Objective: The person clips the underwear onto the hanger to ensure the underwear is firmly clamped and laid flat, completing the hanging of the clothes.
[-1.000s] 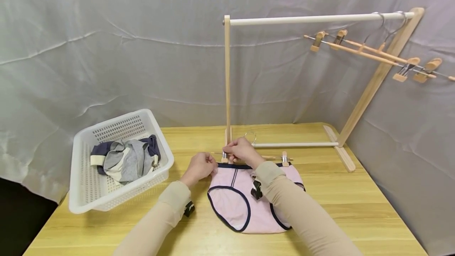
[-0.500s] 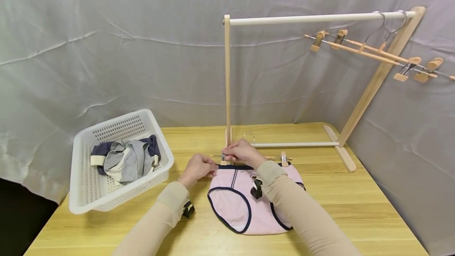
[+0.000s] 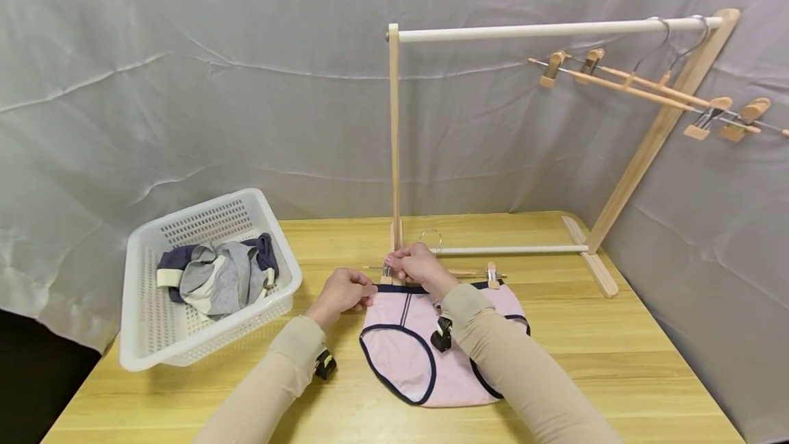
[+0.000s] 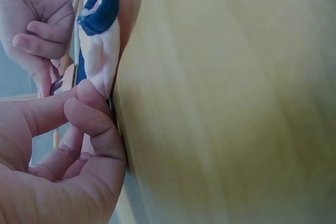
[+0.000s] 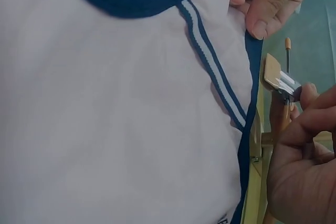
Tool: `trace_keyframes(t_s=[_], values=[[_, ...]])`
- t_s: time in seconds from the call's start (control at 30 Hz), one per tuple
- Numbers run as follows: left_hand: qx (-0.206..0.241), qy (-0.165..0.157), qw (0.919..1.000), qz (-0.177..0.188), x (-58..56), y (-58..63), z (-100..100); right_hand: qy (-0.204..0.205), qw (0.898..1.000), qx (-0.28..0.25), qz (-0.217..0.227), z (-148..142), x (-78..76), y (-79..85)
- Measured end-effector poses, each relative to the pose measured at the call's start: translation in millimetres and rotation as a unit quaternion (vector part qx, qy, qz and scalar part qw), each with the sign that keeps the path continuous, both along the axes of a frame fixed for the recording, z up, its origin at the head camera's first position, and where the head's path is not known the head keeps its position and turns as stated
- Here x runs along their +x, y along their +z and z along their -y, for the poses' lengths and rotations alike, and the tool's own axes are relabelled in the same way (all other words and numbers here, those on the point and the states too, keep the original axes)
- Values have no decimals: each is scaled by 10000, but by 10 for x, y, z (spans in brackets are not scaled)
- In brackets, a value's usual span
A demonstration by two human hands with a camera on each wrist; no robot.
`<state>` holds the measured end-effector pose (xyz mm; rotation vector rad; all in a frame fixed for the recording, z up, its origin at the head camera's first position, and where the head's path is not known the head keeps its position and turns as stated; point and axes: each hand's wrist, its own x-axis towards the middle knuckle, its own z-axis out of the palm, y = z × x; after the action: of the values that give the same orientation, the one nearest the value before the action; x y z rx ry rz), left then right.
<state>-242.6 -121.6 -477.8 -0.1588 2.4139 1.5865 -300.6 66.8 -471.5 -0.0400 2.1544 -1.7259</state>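
Pink underpants (image 3: 453, 379) with navy trim lie spread on the table, waistband toward the back. My left hand (image 3: 342, 293) pinches the left corner of the waistband between thumb and finger. A clip hanger (image 3: 465, 273) lies along the waistband, its wire hook (image 3: 433, 235) pointing away. My right hand (image 3: 422, 267) pinches the hanger's left clip (image 3: 386, 274) by its upper end. In the right wrist view that clip (image 5: 273, 72) stands right beside the navy waistband edge. The hanger's right clip (image 3: 492, 276) sits over the waistband on the far side.
A white plastic basket (image 3: 142, 293) with grey, navy and cream garments (image 3: 224, 279) stands at left. Behind is a wooden rack with a white rail (image 3: 524, 31), where two clip hangers (image 3: 641, 88) hang at right. A grey cloth backdrop (image 3: 259, 88) closes off the back.
My right hand and the left clip have shifted very slightly to the left. My left hand has edged slightly left, still at the waistband corner.
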Motion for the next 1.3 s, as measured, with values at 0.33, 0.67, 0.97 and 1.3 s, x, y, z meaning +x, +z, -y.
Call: trace_keyframes(t_s=[0.33, 0.67, 0.97, 1.3], values=[[77, -22, 10000, 19, -4, 5, -17, -57, 9997, -239, 19, 13, 19, -6], [278, 31, 9996, 72, -15, -28, -4, 69, 9996, -283, -20, 11, 17, -42], [583, 31, 9979, 280, -12, -42, 34, 217, 9997, -77, -45, 8, 48, -63], [928, -22, 9948, 420, -23, -27, 58, 294, 9994, 62, -176, -12, 62, -69]])
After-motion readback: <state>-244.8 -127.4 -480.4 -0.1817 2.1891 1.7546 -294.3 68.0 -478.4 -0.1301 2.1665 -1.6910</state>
